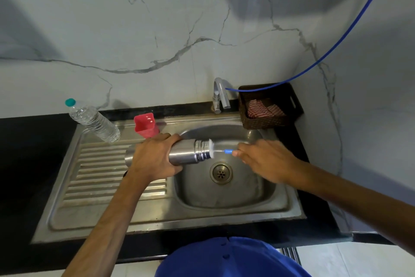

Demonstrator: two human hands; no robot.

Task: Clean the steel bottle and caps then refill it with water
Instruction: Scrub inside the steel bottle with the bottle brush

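the steel bottle (182,153) lies on its side at the middle of the frame, held in the air over the left edge of the sink (224,207), its open threaded mouth pointing toward the right of the frame. the left hand (152,157) wraps over the bottle's body from above, its grip curled round the barrel with the thumb on the near side. a bottle brush (215,149) sits at the mouth: white bristles bunch right at the opening and a thin handle with a blue end runs rightward from them. the right hand (265,160), right of centre, holds the handle's end, its grip pinching the blue tip between thumb and fingertips, though the hand is a little blurred. below the brush, at the bottom of the basin, is the round drain (221,173).

toward the left of the frame a ribbed draining board (101,175) joins the sink. a clear plastic water bottle (93,120) with a teal cap stands at its upper corner, and just right of it a red plastic cup (146,125) sits behind the left hand. a chrome tap (221,94) rises at the back of the sink, with a blue hose (332,52) running from it to the upper right of the frame. right of the tap, a dark woven basket (269,119) on the black counter (29,164) holds a red-and-white striped cloth (265,109).
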